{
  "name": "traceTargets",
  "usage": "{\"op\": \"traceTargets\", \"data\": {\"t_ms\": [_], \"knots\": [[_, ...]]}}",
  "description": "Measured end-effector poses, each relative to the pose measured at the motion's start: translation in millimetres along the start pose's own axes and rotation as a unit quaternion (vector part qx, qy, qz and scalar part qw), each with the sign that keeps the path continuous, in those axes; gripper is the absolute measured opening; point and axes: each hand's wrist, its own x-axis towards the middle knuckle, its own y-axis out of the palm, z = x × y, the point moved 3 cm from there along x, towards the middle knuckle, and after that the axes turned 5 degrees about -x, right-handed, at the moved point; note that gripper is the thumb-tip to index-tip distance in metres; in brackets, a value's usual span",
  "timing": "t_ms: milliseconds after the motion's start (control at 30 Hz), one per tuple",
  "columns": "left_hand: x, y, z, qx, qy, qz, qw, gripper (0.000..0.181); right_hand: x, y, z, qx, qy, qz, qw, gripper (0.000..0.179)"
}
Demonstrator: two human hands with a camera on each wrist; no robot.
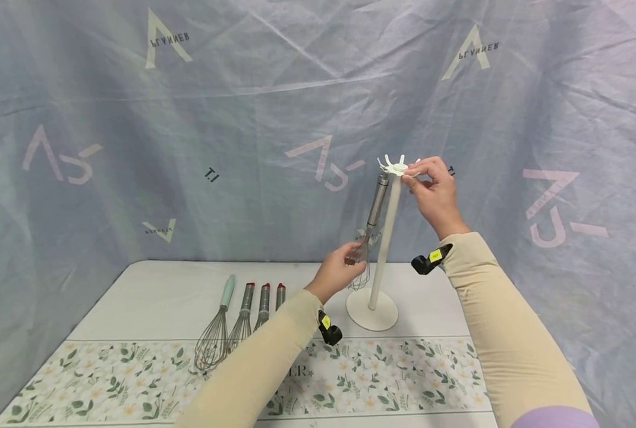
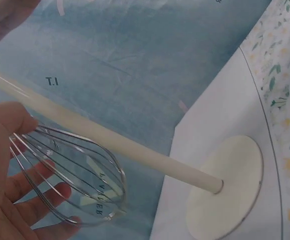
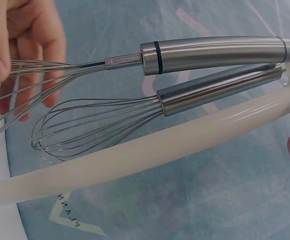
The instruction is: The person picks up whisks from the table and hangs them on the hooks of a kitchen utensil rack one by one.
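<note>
Whisk (image 3: 212, 53), one: beside the pole (image 1: 385, 238), handle end at the hooked rack (image 1: 396, 169); seating unclear. Your left hand (image 1: 335, 275): thumb and fingers either side of its wires; whether pinching, cannot tell. Your right hand (image 1: 437, 193): pinching the rack. Advised: brace the rack, steer clear of the second whisk (image 3: 222, 91).

The left arm (image 1: 256, 362) reaches far and right, the left hand (image 1: 335, 273) lower, fingers (image 2: 37, 206) loosely curved opposite the thumb (image 2: 10, 117); the right arm (image 1: 510, 324) is raised, the right hand (image 1: 437, 193) higher, pinching.
</note>
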Motion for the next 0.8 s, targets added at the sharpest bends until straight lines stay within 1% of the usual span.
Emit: {"op": "traceTargets", "data": {"t_ms": [100,200,267,400,467,600,700,800], "knots": [[-2.3,1.2,8.1,0.001,-0.01,0.01,0.9999,0.055,-0.4,1,-1,0.004,0.0,-0.001,1.0,0.012],[-5.2,3.1,15.3,0.003,-0.026,0.028,0.9993,0.059,-1.2,1,-3,0.013,-0.001,-0.005,0.9999,0.005],[-6.6,4.0,19.5,0.005,-0.034,0.038,0.9987,0.061,-1.6,2,-4,0.021,-0.004,-0.008,0.9997,0.004],[-7.6,1.8,25.2,0.019,-0.051,0.043,0.9976,0.063,-1.2,3,-5,0.033,-0.017,-0.016,0.9992,0.004],[-7.7,-2.3,27.3,0.028,-0.059,0.044,0.9969,0.063,-0.3,3,-6,0.041,-0.024,-0.021,0.9986,0.006],[-10.4,-15.9,30.5,0.038,-0.068,0.047,0.9958,0.061,1.5,2,-8,0.059,-0.036,-0.036,0.997,0.01],[-14.9,-32.6,32.9,0.042,-0.068,0.043,0.9959,0.059,2.7,2,-9,0.073,-0.044,-0.046,0.9953,0.009],[-19.2,-53.4,36.4,0.049,-0.059,0.027,0.9967,0.056,3.6,3,-10,0.089,-0.051,-0.053,0.9933,0.01]]}}
